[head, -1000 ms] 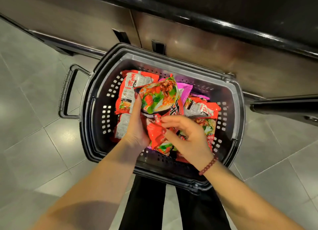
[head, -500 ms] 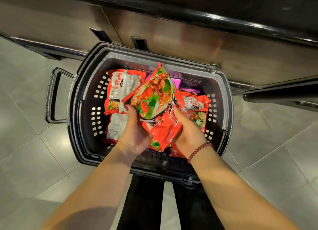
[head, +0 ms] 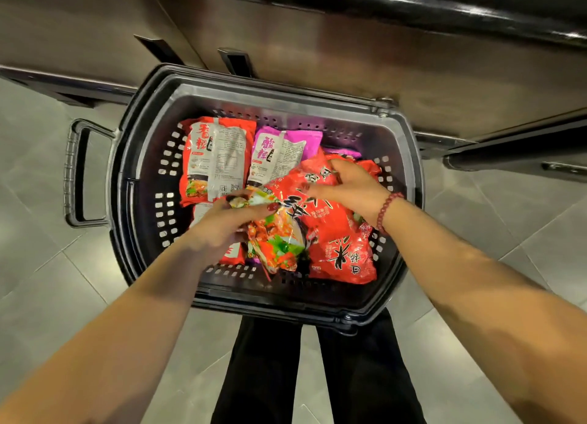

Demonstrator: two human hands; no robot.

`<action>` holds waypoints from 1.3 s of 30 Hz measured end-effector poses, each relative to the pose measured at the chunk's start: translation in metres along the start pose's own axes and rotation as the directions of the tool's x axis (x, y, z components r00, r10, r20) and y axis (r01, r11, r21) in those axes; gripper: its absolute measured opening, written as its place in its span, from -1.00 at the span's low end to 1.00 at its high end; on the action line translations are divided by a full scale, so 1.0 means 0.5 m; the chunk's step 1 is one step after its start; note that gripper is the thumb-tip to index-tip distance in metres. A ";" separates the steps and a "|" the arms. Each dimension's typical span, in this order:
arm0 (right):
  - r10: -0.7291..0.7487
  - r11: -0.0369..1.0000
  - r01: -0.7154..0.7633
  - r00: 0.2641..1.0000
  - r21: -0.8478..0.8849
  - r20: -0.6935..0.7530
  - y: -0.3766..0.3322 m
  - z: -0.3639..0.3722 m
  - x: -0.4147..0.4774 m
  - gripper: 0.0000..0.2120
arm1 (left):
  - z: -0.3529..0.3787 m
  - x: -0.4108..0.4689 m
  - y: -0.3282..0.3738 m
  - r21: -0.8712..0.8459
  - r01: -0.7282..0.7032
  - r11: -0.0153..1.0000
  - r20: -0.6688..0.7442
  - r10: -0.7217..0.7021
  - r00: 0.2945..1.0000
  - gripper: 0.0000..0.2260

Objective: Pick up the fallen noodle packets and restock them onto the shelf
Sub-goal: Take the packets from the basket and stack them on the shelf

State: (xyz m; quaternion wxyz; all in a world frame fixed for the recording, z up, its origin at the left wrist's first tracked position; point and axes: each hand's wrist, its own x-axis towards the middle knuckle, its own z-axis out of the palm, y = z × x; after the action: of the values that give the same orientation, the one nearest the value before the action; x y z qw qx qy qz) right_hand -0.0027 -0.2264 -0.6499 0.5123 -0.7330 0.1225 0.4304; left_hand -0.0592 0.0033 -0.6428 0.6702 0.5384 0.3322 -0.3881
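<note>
A black basket (head: 409, 176) with holed walls sits on the grey tiled floor (head: 41, 265), its far rim close against a brown metal panel (head: 317, 49). A loop handle (head: 74, 173) sticks out from its left end. The person stands over it, both bare arms reaching down inside, black trouser legs (head: 263, 376) showing below the near rim.

The noodle packets all lie in the basket. The left hand (head: 228, 220) has its fingers curled round the crumpled top of a picture packet (head: 279, 242), the one printed with a bowl of noodles and greens, which lies tilted near the middle. The right hand (head: 346, 185), with a red bead bracelet (head: 389, 209) at the wrist, grips the upper end of a red packet (head: 340, 249) with big black characters; fingers bent over the far edge, thumb on the near face. That packet lies just beside the picture one and partly over it.

Further back, a label packet (head: 219, 160), red with its white printed back upward, lies at the far left, and a purple packet (head: 281, 152) lies just beside it, also back upward. Bits of other packets peep out underneath; how many I cannot tell
</note>
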 end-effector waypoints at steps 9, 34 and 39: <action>-0.137 0.910 -0.041 0.910 -0.413 -0.391 0.131 0.025 -0.039 -0.61 | -0.043 -0.013 -0.073 -0.480 -0.078 0.874 -0.199 -0.021 0.980 -0.48; 0.214 0.961 -0.266 0.891 -0.078 -0.400 0.006 -0.010 -0.237 -0.53 | 0.021 -0.288 -0.030 -0.759 -0.200 0.620 -0.308 -0.071 0.949 -0.66; 0.253 0.819 0.109 0.813 0.564 -0.524 -0.121 -0.009 -0.421 -0.81 | 0.077 -0.428 0.072 -0.767 -0.261 0.586 -0.311 0.017 0.950 -0.80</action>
State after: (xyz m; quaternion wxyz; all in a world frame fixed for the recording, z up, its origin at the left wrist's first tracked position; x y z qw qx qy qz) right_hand -0.0892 -0.2582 -0.4510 0.6278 -0.6353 0.4236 0.1511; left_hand -0.1289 0.0048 -0.4336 0.8164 0.2526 0.5151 -0.0664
